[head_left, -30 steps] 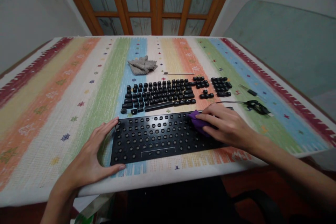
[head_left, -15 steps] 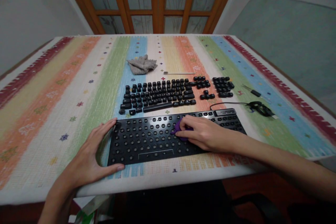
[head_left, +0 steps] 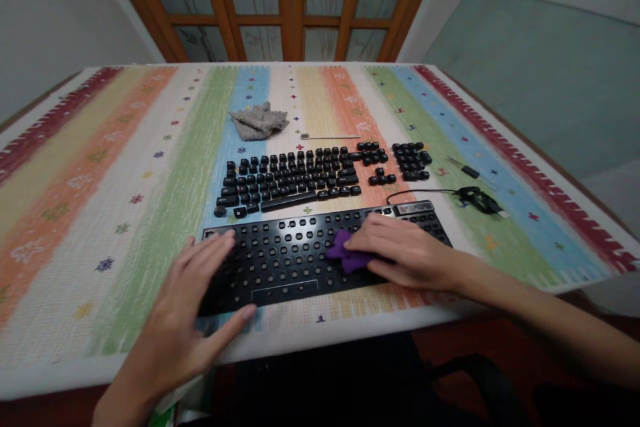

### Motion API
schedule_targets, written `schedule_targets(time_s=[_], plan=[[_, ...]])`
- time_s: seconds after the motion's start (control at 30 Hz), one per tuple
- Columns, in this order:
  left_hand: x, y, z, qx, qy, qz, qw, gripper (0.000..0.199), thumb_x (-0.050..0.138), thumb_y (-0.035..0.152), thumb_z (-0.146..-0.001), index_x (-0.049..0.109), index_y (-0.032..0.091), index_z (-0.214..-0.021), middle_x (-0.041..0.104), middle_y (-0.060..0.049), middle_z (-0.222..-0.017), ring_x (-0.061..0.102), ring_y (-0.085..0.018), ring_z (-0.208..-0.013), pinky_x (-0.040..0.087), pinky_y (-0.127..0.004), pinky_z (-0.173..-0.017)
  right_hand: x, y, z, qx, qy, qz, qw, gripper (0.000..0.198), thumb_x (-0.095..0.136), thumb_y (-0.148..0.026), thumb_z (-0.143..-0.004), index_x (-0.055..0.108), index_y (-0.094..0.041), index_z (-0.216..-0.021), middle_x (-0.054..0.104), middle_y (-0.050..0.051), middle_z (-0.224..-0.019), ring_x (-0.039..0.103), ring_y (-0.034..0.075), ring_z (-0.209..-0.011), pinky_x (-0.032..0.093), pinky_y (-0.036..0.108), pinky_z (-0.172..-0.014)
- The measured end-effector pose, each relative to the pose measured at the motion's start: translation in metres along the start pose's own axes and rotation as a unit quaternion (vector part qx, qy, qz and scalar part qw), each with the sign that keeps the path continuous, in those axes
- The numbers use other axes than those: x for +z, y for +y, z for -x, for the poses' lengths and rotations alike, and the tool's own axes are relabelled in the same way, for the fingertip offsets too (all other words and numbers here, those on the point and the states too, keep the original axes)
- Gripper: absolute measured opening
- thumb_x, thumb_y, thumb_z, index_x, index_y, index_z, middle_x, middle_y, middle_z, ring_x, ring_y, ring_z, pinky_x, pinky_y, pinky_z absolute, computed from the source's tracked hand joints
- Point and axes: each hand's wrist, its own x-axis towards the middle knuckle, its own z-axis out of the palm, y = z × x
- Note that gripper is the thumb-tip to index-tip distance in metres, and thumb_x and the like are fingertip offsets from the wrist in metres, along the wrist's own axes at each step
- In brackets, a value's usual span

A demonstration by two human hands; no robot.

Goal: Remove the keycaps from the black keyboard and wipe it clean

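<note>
A black keyboard (head_left: 285,257) with its keycaps off lies near the table's front edge. Over its left end is my left hand (head_left: 193,310), fingers stretched and thumb apart, holding nothing; whether it touches the keyboard I cannot tell. My right hand (head_left: 400,250) grips a purple lump (head_left: 345,252), cloth or cleaning putty, against the keyboard right of its middle. Just behind the keyboard the loose black keycaps (head_left: 300,173) are laid out in keyboard order, with the long space bar (head_left: 289,201) in the front row.
A crumpled grey cloth (head_left: 259,121) lies behind the keycaps, beside a thin brush (head_left: 330,137). The keyboard's coiled cable (head_left: 480,200) and a small black-handled tool (head_left: 469,171) lie at the right. A striped cloth (head_left: 165,213) covers the table.
My left hand has moved from the keyboard's left edge to over its left end. More of the purple lump shows under my right fingers. The whole view has shifted slightly.
</note>
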Motion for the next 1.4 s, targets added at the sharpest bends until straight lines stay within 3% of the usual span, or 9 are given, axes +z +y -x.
schedule_targets(time_s=[0.13, 0.23, 0.5, 0.67, 0.77, 0.93, 1.1, 1.3, 1.4], plan=[[0.031, 0.050, -0.007, 0.119, -0.010, 0.007, 0.993, 0.052, 0.063, 0.018, -0.089, 0.049, 0.019, -0.140, 0.059, -0.009, -0.140, 0.050, -0.029, -0.134, 0.036, -0.059, -0.118, 0.015, -0.014, 0.013, -0.060, -0.035, 0.035, 0.997, 0.017, 0.047, -0.009, -0.098, 0.062, -0.013, -0.106, 0.071, 0.008, -0.089, 0.059, 0.017, -0.080, 0.047, 0.030, -0.068], [0.052, 0.070, -0.010, 0.140, -0.012, 0.022, 0.990, 0.040, 0.059, 0.014, -0.091, 0.056, 0.015, -0.131, 0.062, -0.011, -0.138, 0.052, -0.028, -0.133, 0.041, -0.057, -0.116, 0.022, -0.021, 0.019, -0.067, -0.054, 0.094, 0.992, 0.017, 0.046, -0.011, -0.100, 0.063, -0.012, -0.100, 0.072, 0.009, -0.090, 0.059, 0.017, -0.076, 0.043, 0.031, -0.062], [0.074, 0.077, -0.013, 0.139, 0.013, 0.006, 0.990, 0.038, 0.055, 0.009, -0.092, 0.057, 0.010, -0.130, 0.067, -0.013, -0.129, 0.062, -0.027, -0.123, 0.042, -0.056, -0.116, 0.027, -0.025, 0.015, -0.029, -0.062, 0.101, 0.992, 0.023, 0.041, -0.008, -0.097, 0.064, -0.013, -0.101, 0.072, 0.010, -0.093, 0.056, 0.020, -0.080, 0.044, 0.034, -0.070], [0.072, 0.079, -0.014, 0.135, 0.012, 0.000, 0.991, 0.041, 0.053, 0.005, -0.091, 0.058, 0.014, -0.131, 0.068, -0.011, -0.129, 0.065, -0.026, -0.119, 0.043, -0.056, -0.115, 0.019, -0.015, 0.014, 0.008, -0.072, -0.048, 0.996, 0.021, 0.046, -0.006, -0.089, 0.063, -0.013, -0.098, 0.067, 0.008, -0.084, 0.056, 0.019, -0.078, 0.045, 0.031, -0.068], [0.071, 0.082, -0.018, 0.130, 0.010, -0.007, 0.991, 0.038, 0.054, 0.006, -0.091, 0.061, 0.013, -0.127, 0.069, -0.012, -0.127, 0.066, -0.028, -0.116, 0.048, -0.058, -0.111, 0.007, -0.005, 0.016, 0.074, 0.005, -0.157, 0.985, 0.016, 0.052, -0.009, -0.086, 0.063, -0.016, -0.096, 0.064, 0.004, -0.082, 0.057, 0.015, -0.074, 0.047, 0.028, -0.066], [0.070, 0.084, -0.022, 0.136, 0.024, -0.007, 0.990, 0.030, 0.055, 0.007, -0.091, 0.065, 0.011, -0.119, 0.072, -0.012, -0.120, 0.068, -0.029, -0.111, 0.051, -0.059, -0.107, 0.000, 0.005, 0.017, 0.164, 0.186, -0.043, 0.968, 0.015, 0.061, -0.012, -0.086, 0.065, -0.019, -0.099, 0.066, 0.004, -0.086, 0.059, 0.017, -0.076, 0.049, 0.031, -0.069], [0.073, 0.081, -0.020, 0.145, 0.046, -0.010, 0.988, 0.023, 0.056, 0.004, -0.091, 0.068, 0.010, -0.110, 0.071, -0.012, -0.120, 0.065, -0.027, -0.113, 0.049, -0.057, -0.109, 0.013, 0.003, 0.014, 0.023, 0.063, 0.073, 0.995, 0.019, 0.049, -0.006, -0.091, 0.066, -0.015, -0.094, 0.063, 0.005, -0.075, 0.051, 0.019, -0.075, 0.044, 0.030, -0.064], [0.074, 0.079, -0.018, 0.142, 0.060, -0.006, 0.988, 0.023, 0.057, 0.002, -0.090, 0.069, 0.012, -0.107, 0.070, -0.011, -0.118, 0.064, -0.026, -0.113, 0.050, -0.056, -0.106, 0.024, 0.001, 0.015, -0.057, -0.012, 0.136, 0.989, 0.024, 0.044, -0.007, -0.094, 0.061, -0.015, -0.079, 0.062, 0.005, -0.073, 0.046, 0.019, -0.073, 0.036, 0.031, -0.063], [0.074, 0.079, -0.018, 0.143, 0.071, 0.007, 0.987, 0.021, 0.059, 0.002, -0.090, 0.068, 0.012, -0.106, 0.070, -0.011, -0.116, 0.063, -0.026, -0.112, 0.051, -0.057, -0.104, 0.025, 0.005, 0.015, -0.052, -0.027, 0.079, 0.995, 0.023, 0.043, -0.005, -0.092, 0.061, -0.015, -0.082, 0.061, 0.005, -0.075, 0.048, 0.018, -0.074, 0.038, 0.030, -0.065]])
